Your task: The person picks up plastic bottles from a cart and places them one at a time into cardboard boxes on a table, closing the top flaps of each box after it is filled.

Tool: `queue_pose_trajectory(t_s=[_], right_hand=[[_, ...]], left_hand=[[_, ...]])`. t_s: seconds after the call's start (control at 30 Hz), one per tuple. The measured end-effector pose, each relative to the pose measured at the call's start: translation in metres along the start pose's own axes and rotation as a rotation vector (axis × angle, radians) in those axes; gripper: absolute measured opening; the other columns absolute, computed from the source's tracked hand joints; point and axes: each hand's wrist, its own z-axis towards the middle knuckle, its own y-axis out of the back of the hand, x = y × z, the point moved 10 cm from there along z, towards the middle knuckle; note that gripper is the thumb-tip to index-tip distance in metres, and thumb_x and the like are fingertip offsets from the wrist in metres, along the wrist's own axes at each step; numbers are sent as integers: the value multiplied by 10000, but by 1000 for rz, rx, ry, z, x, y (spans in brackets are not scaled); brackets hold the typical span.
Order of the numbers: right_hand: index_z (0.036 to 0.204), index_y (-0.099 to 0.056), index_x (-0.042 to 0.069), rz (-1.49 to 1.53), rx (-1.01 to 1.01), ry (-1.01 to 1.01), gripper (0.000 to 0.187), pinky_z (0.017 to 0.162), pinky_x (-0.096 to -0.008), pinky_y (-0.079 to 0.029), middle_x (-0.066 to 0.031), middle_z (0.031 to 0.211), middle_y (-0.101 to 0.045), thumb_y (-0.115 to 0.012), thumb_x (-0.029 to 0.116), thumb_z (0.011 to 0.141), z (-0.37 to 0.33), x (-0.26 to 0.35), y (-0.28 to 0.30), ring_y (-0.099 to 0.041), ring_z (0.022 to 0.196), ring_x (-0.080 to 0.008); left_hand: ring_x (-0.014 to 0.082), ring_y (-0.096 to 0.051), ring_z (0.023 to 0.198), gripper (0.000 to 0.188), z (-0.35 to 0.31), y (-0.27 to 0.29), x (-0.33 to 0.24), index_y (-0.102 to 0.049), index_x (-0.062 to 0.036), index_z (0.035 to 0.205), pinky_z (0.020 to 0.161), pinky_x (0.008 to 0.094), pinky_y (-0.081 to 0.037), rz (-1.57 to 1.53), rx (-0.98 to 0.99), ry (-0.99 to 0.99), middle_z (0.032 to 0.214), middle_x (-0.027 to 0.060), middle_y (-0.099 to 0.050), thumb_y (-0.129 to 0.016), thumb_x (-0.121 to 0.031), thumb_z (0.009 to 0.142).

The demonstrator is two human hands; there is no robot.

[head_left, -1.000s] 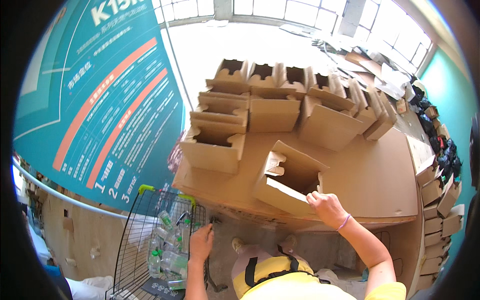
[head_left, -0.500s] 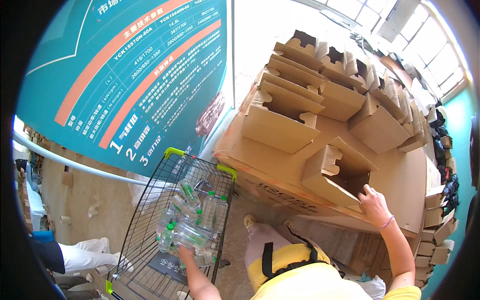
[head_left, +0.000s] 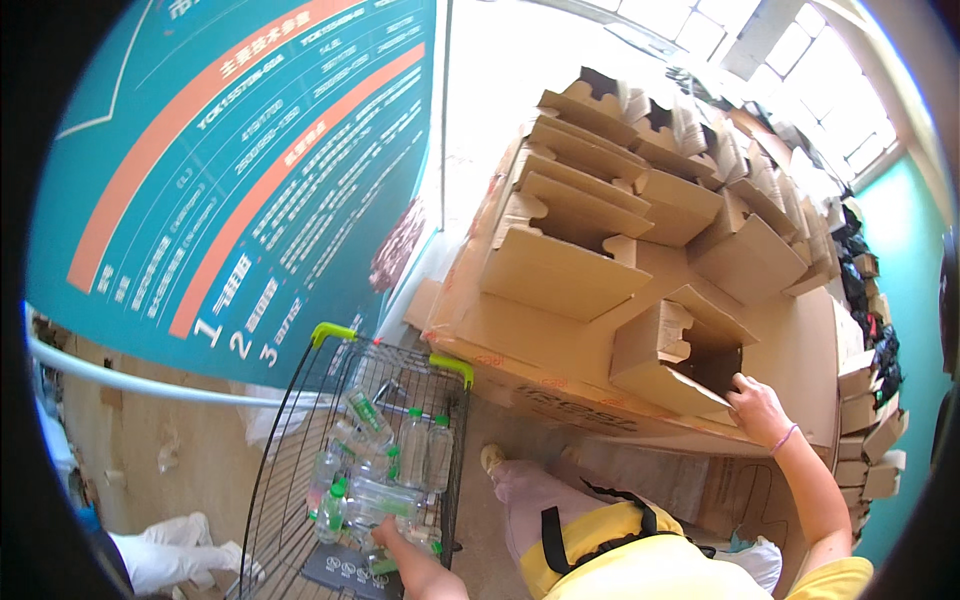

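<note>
My right hand pinches the front flap edge of an open cardboard box, which stands tilted on a large cardboard surface with its dark inside showing. My left hand is down inside a black wire shopping cart with lime-green corners. It lies against clear plastic bottles with green caps, several of them heaped there. Its fingers are partly hidden among the bottles, so their grip does not show.
Rows of open cardboard boxes stand farther back on the big carton. A teal printed panel rises at the left, beside a pale curved rail. Someone in white trousers is at the lower left. Stacked boxes line the right.
The view has shifted a little. My left hand has stayed among the bottles, lifted slightly at most. My right hand still holds the box edge, and the box has hardly moved.
</note>
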Motion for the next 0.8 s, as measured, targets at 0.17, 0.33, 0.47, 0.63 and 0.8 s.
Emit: queue_pose_trajectory(t_s=[0.17, 0.33, 0.47, 0.63, 0.8], right_hand=[[763, -625, 51, -43, 55, 6, 118, 744, -371, -527, -119, 923, -535, -695, 134, 716, -4, 0, -4, -579, 884, -267], [770, -626, 59, -47, 38, 25, 146, 743, -365, -528, -111, 942, -530, -711, 133, 677, -11, -4, -8, -576, 890, -262], [769, -623, 65, -2, -42, 45, 139, 730, -357, -524, -106, 949, -525, -700, 116, 665, -7, -3, 4, -572, 902, -255], [771, -629, 86, 45, -115, 92, 107, 715, -349, -525, -100, 956, -527, -675, 139, 691, -6, -5, 15, -573, 913, -246], [801, -653, 88, 81, -151, 119, 176, 711, -332, -534, -99, 973, -533, -716, 206, 686, -11, -17, 7, -577, 926, -236]], left_hand=[[330, -528, 1128, 786, -19, -47, 15, -482, -130, 1316, 806, 565, -445, -549, 329, 372, 1285, 116, -543, -801, -424, 661], [308, -550, 1096, 632, -125, 16, -48, -542, -207, 1234, 767, 494, -461, -578, 600, 140, 1205, 51, -585, -600, -611, 752], [290, -586, 986, 526, -88, -4, -49, -571, -125, 1163, 787, 446, -496, -1065, 835, 215, 1139, 78, -594, -623, -464, 765], [282, -550, 1097, 539, -127, 36, -87, -549, -107, 1224, 900, 455, -459, -1020, 860, -112, 1206, 87, -579, -654, -388, 776], [303, -474, 1230, 852, -354, 147, -256, -331, -97, 1448, 1053, 468, -367, -1163, 973, -969, 1357, 122, -476, -733, -320, 731]])
